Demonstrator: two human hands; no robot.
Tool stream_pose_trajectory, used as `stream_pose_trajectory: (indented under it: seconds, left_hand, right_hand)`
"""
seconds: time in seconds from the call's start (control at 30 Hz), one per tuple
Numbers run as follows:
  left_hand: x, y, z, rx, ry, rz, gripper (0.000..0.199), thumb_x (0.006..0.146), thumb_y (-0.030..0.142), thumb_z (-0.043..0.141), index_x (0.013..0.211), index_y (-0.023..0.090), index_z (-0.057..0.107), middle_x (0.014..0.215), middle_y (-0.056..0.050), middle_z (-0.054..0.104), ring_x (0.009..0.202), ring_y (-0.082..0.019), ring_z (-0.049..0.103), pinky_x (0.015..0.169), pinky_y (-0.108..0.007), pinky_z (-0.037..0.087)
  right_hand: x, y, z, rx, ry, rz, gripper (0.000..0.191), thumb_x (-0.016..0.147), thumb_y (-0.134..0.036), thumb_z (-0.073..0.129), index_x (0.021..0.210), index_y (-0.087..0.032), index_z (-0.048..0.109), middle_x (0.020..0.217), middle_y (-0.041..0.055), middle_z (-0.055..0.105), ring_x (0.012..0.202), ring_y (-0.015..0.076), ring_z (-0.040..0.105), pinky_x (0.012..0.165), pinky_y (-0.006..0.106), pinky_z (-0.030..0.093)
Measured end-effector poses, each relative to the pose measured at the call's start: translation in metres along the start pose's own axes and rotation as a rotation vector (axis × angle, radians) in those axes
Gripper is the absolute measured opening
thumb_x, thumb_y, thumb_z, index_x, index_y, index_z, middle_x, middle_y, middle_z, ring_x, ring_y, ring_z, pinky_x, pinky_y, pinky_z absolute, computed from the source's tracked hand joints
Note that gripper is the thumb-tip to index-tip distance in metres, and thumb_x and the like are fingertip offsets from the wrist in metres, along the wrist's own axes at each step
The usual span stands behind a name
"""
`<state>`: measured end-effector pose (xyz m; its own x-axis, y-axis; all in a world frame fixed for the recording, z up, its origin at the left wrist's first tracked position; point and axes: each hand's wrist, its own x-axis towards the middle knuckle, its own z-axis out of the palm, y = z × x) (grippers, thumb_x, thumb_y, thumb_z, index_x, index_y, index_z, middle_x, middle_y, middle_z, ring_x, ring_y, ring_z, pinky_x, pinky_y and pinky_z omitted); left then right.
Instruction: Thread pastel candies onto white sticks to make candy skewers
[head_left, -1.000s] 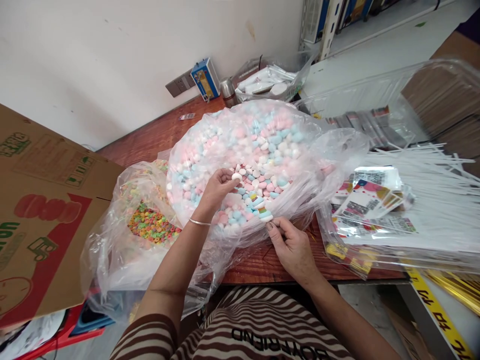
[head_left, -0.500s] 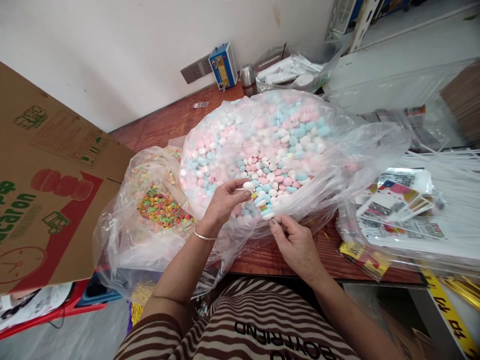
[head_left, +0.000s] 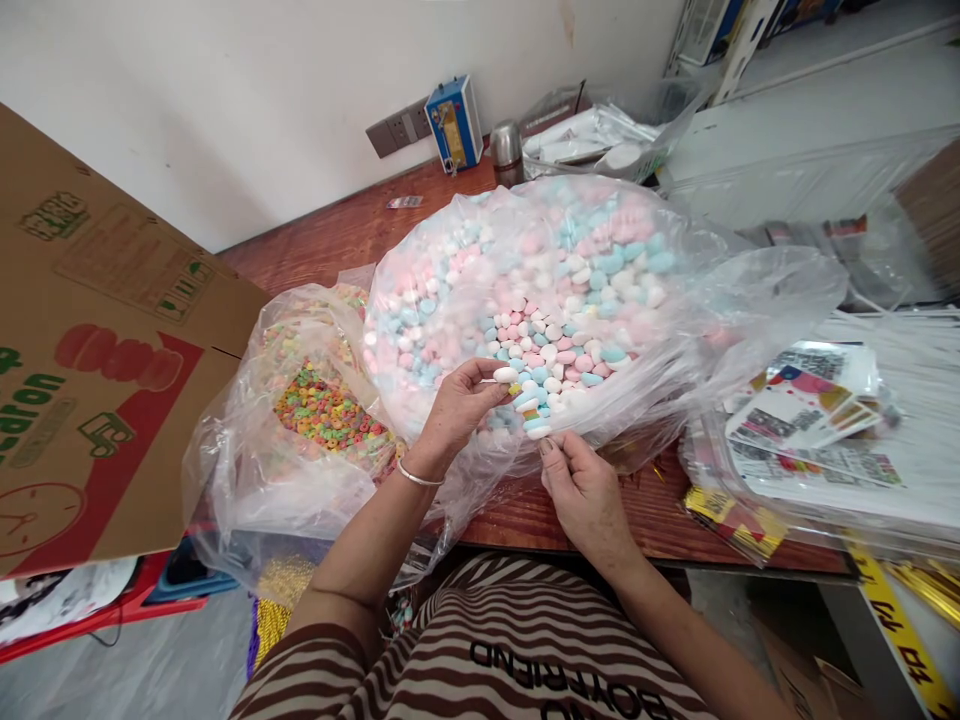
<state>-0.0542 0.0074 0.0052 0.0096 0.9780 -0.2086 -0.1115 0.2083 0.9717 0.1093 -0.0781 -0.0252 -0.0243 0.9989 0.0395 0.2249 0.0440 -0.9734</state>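
Observation:
Between my hands stretches a short string of candies [head_left: 529,409], white and pale blue pieces with small colored rings among them. My left hand [head_left: 463,405] pinches its upper end beside a white candy. The fingers of my right hand [head_left: 583,490] are closed at its lower end, below a white piece. Behind them a large clear bag [head_left: 442,255] lies open, full of pink, white and blue candies. To the left, a smaller clear bag [head_left: 262,470] holds small colorful rings.
A cardboard box [head_left: 112,330] stands at the left. A metal flask [head_left: 506,152] and a blue box [head_left: 454,125] are near the wall. Printed cards [head_left: 806,405], white sticks [head_left: 930,390] and a yellow-red packet [head_left: 739,520] lie at the right on the wooden table [head_left: 315,225].
The view has shifted a little. Both hands keep their grip on the candy string, with hardly any movement relative to the bags.

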Motion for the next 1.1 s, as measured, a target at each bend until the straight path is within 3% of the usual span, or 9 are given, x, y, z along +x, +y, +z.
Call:
stream_pose_trajectory:
  seconds: [0.27, 0.5, 0.83, 1.0, 1.1]
  left_hand:
    - [0.002, -0.001, 0.002, -0.044, 0.068, -0.041, 0.035, 0.061, 0.025, 0.086, 0.092, 0.018, 0.072, 0.091, -0.002, 0.073, 0.083, -0.016, 0.068, 0.081, -0.034, 0.058]
    - [-0.001, 0.001, 0.004, -0.013, 0.036, -0.001, 0.033, 0.06, 0.023, 0.086, 0.09, 0.018, 0.073, 0.092, -0.002, 0.074, 0.087, -0.018, 0.069, 0.082, -0.033, 0.058]
    - [-0.006, -0.002, 0.007, 0.095, -0.003, 0.081, 0.027, 0.07, 0.029, 0.083, 0.093, 0.018, 0.073, 0.088, -0.003, 0.077, 0.082, -0.017, 0.07, 0.078, -0.03, 0.056]
    - [-0.01, -0.007, 0.012, 0.099, 0.023, 0.125, 0.023, 0.074, 0.028, 0.077, 0.095, 0.019, 0.071, 0.087, -0.003, 0.076, 0.085, -0.019, 0.072, 0.078, -0.031, 0.055]
    - [-0.016, -0.004, 0.018, -0.042, 0.027, 0.12, 0.023, 0.077, 0.031, 0.074, 0.096, 0.02, 0.067, 0.093, -0.004, 0.074, 0.089, -0.021, 0.073, 0.08, -0.033, 0.056]
  right_hand:
    - [-0.001, 0.001, 0.001, -0.001, -0.022, -0.028, 0.03, 0.099, -0.04, 0.047, 0.074, -0.022, 0.05, 0.06, -0.0057, 0.046, 0.055, 0.0117, 0.042, 0.055, 0.024, 0.034]
    - [0.0, 0.002, -0.001, 0.009, -0.032, 0.015, 0.033, 0.098, -0.042, 0.048, 0.072, -0.022, 0.049, 0.059, -0.0054, 0.047, 0.055, 0.0118, 0.042, 0.055, 0.025, 0.034]
    - [0.0, -0.004, 0.002, 0.12, -0.053, 0.103, 0.036, 0.098, -0.047, 0.046, 0.071, -0.024, 0.044, 0.055, -0.0064, 0.044, 0.049, 0.0113, 0.039, 0.049, 0.025, 0.033]
    - [0.0, -0.006, 0.008, 0.071, -0.006, 0.06, 0.034, 0.099, -0.042, 0.044, 0.07, -0.024, 0.042, 0.055, -0.0057, 0.045, 0.05, 0.012, 0.041, 0.051, 0.025, 0.034]
    - [-0.002, -0.007, 0.012, -0.011, 0.022, -0.012, 0.032, 0.099, -0.038, 0.044, 0.071, -0.024, 0.043, 0.057, -0.0049, 0.047, 0.051, 0.0129, 0.043, 0.052, 0.025, 0.034]
